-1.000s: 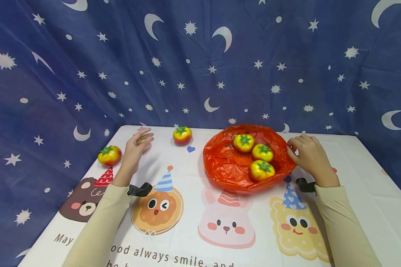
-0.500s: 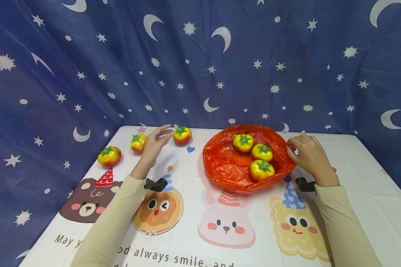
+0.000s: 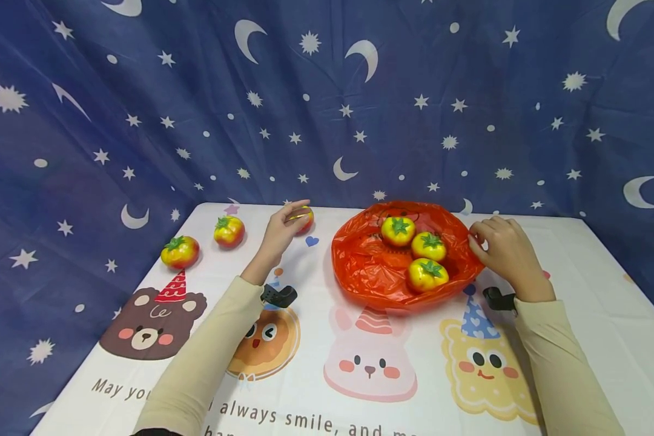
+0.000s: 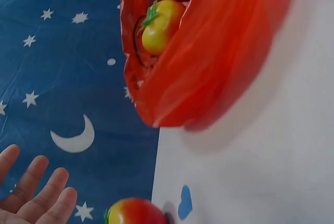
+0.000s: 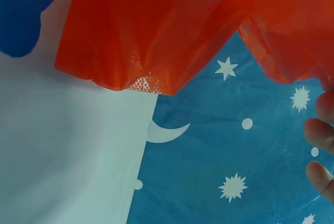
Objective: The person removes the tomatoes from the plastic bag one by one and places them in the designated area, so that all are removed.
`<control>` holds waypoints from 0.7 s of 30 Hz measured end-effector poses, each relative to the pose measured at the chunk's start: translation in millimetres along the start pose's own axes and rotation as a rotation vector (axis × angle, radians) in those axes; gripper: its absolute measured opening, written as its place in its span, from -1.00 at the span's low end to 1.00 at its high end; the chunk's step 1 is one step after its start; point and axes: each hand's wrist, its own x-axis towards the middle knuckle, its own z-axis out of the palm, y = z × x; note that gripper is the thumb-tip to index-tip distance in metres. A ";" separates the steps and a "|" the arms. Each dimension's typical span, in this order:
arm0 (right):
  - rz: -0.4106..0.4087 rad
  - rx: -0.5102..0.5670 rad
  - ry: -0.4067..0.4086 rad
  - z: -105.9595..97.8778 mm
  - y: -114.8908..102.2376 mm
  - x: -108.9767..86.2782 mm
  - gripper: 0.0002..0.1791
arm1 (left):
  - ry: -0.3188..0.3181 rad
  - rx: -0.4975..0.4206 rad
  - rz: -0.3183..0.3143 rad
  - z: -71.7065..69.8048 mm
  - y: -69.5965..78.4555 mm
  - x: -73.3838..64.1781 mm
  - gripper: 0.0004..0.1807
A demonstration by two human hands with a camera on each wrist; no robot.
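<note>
My left hand [image 3: 281,232] reaches over the table's back part, fingers extended and holding nothing. Just behind its fingers a red-yellow tomato [image 3: 307,221] shows in part; the left wrist view has this tomato [image 4: 136,212] beside the spread fingers [image 4: 52,192]. At the right, my right hand [image 3: 502,251] pinches the rim of a red plastic bag [image 3: 367,266]. The bag lies with its mouth wide open. Inside it are three tomatoes: one at the back [image 3: 398,231], a middle one [image 3: 429,247] and a front one [image 3: 427,275]. In the right wrist view the bag [image 5: 156,31] hangs beside curled fingers [image 5: 319,132].
Two more tomatoes stand at the table's back left, one nearer the middle [image 3: 229,232] and one by the left edge [image 3: 180,252]. A white cloth with cartoon prints [image 3: 369,369] covers the table. A blue star-and-moon curtain [image 3: 327,103] rises along the back and left.
My left hand has moved right, past the tomato it covered earlier, to the one at the back middle. The right hand and the bag have stayed in place.
</note>
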 end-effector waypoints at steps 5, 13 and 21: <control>0.010 -0.009 -0.011 -0.5 0.4 0.1 -0.89 | -0.037 -0.024 0.008 12.1 1.8 2.8 -0.54; 0.013 -0.007 -0.014 -0.9 0.7 -0.7 -0.89 | -0.085 -0.042 0.034 31.3 8.8 9.3 -0.53; 0.007 -0.013 -0.007 -0.1 1.5 -0.4 -0.90 | -0.114 -0.036 0.044 50.3 18.3 19.3 -0.53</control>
